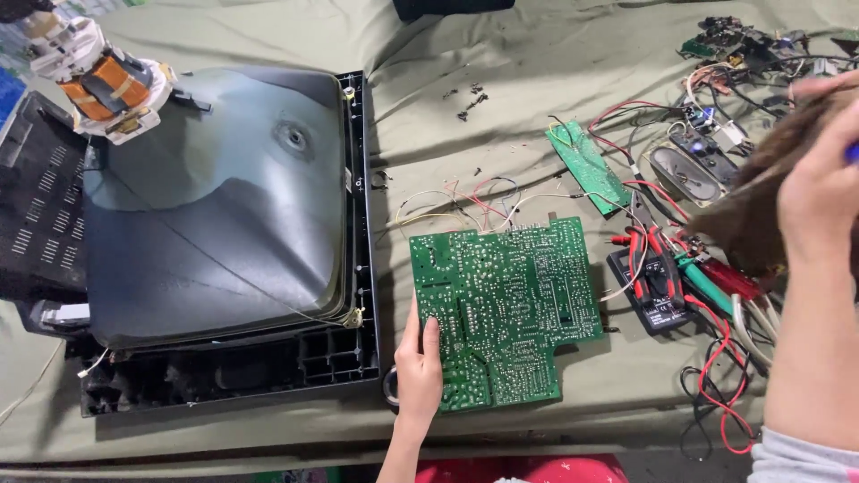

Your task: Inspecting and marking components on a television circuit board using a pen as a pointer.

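at right, the right hand is half cut off, grip unclear; left hand grips the circuit board.

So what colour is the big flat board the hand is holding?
Green, with lots of tiny silver dots. The circuit board under the left hand shows best in the head view.

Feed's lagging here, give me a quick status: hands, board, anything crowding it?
Left hand grips the green circuit board by its left edge, fingers closed. Right hand raised, off the board. Wires trail from the top edge; multimeter sits at right.
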